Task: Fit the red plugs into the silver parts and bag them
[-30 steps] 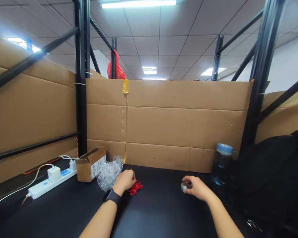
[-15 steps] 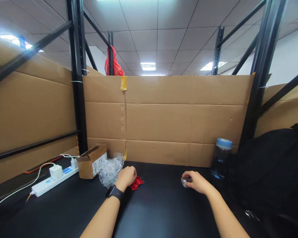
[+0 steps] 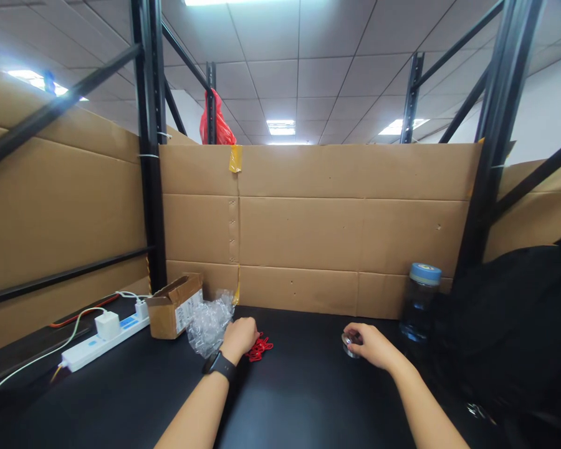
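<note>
My left hand [image 3: 239, 338], with a dark watch on its wrist, is closed at the left edge of a small pile of red cord-like pieces [image 3: 260, 348]. Its fingertips are hidden, so what it may hold cannot be made out. Further right, my right hand [image 3: 365, 342] has thumb and fingers round a small clear round object [image 3: 350, 345] on the black table [image 3: 299, 393]. Crumpled clear bubble wrap [image 3: 209, 324] lies just left of my left hand.
An open cardboard box [image 3: 171, 310] and a white power strip [image 3: 105, 343] with plugs are at the left. A blue-lidded bottle [image 3: 418, 302] and a black bag [image 3: 518, 324] stand at the right. Cardboard panels [image 3: 303, 231] wall the back.
The whole view has shifted very slightly. Both hands stay in nearly the same places, and the clear round object looks slightly more tilted.
</note>
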`<control>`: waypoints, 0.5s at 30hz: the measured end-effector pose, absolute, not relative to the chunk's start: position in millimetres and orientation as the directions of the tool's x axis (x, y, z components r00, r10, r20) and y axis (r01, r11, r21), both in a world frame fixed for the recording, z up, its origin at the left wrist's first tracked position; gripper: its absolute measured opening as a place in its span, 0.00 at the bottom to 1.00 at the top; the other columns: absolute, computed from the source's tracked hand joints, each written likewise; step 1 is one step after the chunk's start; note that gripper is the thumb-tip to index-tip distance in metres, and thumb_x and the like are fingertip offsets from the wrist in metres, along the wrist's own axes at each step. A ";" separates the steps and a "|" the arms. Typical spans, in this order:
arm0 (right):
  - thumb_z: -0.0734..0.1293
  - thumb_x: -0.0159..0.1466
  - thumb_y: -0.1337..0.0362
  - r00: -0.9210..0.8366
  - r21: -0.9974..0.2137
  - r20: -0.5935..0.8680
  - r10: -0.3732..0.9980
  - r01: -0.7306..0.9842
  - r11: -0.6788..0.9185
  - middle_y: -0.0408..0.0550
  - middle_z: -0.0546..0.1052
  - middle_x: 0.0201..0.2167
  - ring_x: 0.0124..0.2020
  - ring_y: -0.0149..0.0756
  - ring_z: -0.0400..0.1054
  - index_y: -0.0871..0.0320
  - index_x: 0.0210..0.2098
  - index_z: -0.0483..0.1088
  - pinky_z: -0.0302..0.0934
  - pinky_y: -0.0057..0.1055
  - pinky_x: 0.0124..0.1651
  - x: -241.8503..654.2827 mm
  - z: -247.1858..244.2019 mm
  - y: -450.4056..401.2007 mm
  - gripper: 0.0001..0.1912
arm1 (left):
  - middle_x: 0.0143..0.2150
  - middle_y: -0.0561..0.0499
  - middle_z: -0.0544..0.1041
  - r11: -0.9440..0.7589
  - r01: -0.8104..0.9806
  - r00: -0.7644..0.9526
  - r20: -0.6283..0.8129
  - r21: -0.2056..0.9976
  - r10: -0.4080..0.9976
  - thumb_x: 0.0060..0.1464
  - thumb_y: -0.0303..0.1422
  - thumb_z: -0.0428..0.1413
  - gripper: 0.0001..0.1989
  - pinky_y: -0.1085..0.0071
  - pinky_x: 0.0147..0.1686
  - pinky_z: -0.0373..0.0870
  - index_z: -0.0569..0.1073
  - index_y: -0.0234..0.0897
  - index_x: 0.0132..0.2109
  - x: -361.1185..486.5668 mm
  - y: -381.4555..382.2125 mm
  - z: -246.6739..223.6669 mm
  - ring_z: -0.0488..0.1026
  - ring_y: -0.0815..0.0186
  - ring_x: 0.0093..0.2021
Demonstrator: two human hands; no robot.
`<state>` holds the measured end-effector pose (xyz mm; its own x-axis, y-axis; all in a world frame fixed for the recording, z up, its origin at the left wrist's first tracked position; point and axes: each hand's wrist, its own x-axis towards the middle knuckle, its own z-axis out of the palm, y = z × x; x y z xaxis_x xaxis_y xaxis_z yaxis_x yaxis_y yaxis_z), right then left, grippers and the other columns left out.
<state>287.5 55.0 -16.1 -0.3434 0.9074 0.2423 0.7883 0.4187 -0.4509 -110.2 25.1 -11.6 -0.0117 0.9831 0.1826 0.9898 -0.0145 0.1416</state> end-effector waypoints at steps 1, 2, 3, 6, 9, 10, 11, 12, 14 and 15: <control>0.69 0.55 0.65 -0.338 -0.455 0.241 0.910 0.789 0.413 0.47 0.81 0.37 0.38 0.39 0.74 0.55 0.41 0.76 0.63 0.30 0.43 286.9 -16.2 54.7 0.14 | 0.45 0.39 0.82 -0.019 0.990 -0.008 0.182 0.143 0.983 0.59 0.35 0.57 0.09 0.64 0.43 0.70 0.80 0.36 0.40 -109.8 25.2 -11.8 0.79 0.51 0.48; 0.69 0.54 0.65 -0.328 -0.462 0.241 0.913 0.789 0.405 0.47 0.81 0.38 0.38 0.39 0.74 0.55 0.43 0.76 0.63 0.30 0.43 286.4 -16.0 54.4 0.16 | 0.45 0.39 0.82 -0.024 0.989 -0.003 0.184 0.145 0.983 0.59 0.35 0.57 0.09 0.64 0.44 0.70 0.80 0.36 0.40 -109.6 25.1 -11.8 0.79 0.51 0.48; 0.69 0.54 0.65 -0.316 -0.471 0.244 0.917 0.788 0.397 0.48 0.81 0.39 0.39 0.39 0.74 0.56 0.45 0.75 0.63 0.30 0.44 285.9 -15.7 54.0 0.18 | 0.45 0.40 0.83 -0.029 0.988 0.000 0.188 0.150 0.982 0.59 0.34 0.57 0.08 0.64 0.44 0.69 0.80 0.36 0.39 -109.5 24.8 -11.7 0.79 0.51 0.49; 0.69 0.55 0.63 -0.293 -0.491 0.267 0.918 0.778 0.391 0.50 0.80 0.41 0.40 0.40 0.74 0.57 0.52 0.72 0.64 0.32 0.45 284.1 -13.0 52.6 0.24 | 0.43 0.42 0.83 -0.037 0.984 -0.002 0.220 0.176 0.976 0.60 0.34 0.57 0.07 0.65 0.46 0.68 0.78 0.37 0.39 -109.9 23.3 -10.0 0.79 0.53 0.49; 0.69 0.55 0.62 -0.285 -0.489 0.308 0.908 0.771 0.408 0.50 0.80 0.42 0.41 0.41 0.74 0.57 0.52 0.72 0.65 0.33 0.47 281.5 -9.8 51.2 0.25 | 0.41 0.43 0.83 -0.045 0.973 -0.020 0.277 0.227 0.961 0.63 0.34 0.53 0.08 0.66 0.46 0.66 0.76 0.37 0.43 -110.0 22.2 -6.3 0.79 0.55 0.48; 0.70 0.55 0.62 -0.278 -0.488 0.321 0.905 0.771 0.410 0.50 0.80 0.43 0.41 0.41 0.75 0.56 0.52 0.72 0.65 0.34 0.48 280.4 -9.1 50.9 0.25 | 0.41 0.44 0.82 -0.055 0.966 -0.023 0.298 0.251 0.954 0.64 0.34 0.52 0.08 0.66 0.46 0.65 0.75 0.38 0.43 -109.6 22.1 -4.7 0.79 0.56 0.47; 0.70 0.54 0.62 -0.267 -0.490 0.331 0.905 0.771 0.407 0.50 0.79 0.44 0.42 0.41 0.75 0.55 0.53 0.72 0.65 0.34 0.48 279.3 -8.7 50.6 0.26 | 0.40 0.44 0.82 -0.070 0.958 -0.022 0.316 0.278 0.948 0.65 0.34 0.51 0.08 0.67 0.45 0.65 0.74 0.38 0.44 -108.9 22.1 -3.0 0.79 0.57 0.45; 0.71 0.53 0.63 -0.255 -0.495 0.338 0.906 0.770 0.402 0.50 0.79 0.44 0.42 0.42 0.75 0.54 0.53 0.71 0.66 0.34 0.48 278.0 -8.3 50.2 0.27 | 0.39 0.46 0.82 -0.092 0.947 -0.017 0.332 0.308 0.943 0.66 0.34 0.50 0.08 0.68 0.44 0.65 0.74 0.39 0.44 -108.0 22.2 -1.4 0.79 0.59 0.44; 0.72 0.53 0.63 -0.232 -0.508 0.352 0.907 0.766 0.394 0.49 0.79 0.45 0.42 0.42 0.75 0.52 0.54 0.71 0.66 0.35 0.48 274.9 -7.5 49.1 0.29 | 0.38 0.49 0.82 -0.145 0.918 0.004 0.357 0.370 0.934 0.65 0.33 0.51 0.06 0.71 0.42 0.65 0.73 0.40 0.42 -105.0 22.4 1.5 0.79 0.62 0.42; 0.72 0.52 0.63 -0.232 -0.513 0.362 0.903 0.759 0.401 0.49 0.79 0.45 0.41 0.42 0.75 0.51 0.55 0.71 0.67 0.35 0.47 272.9 -6.8 48.2 0.29 | 0.38 0.50 0.83 -0.173 0.900 0.015 0.368 0.400 0.930 0.64 0.33 0.52 0.05 0.72 0.42 0.65 0.73 0.41 0.41 -103.2 22.6 2.5 0.79 0.64 0.41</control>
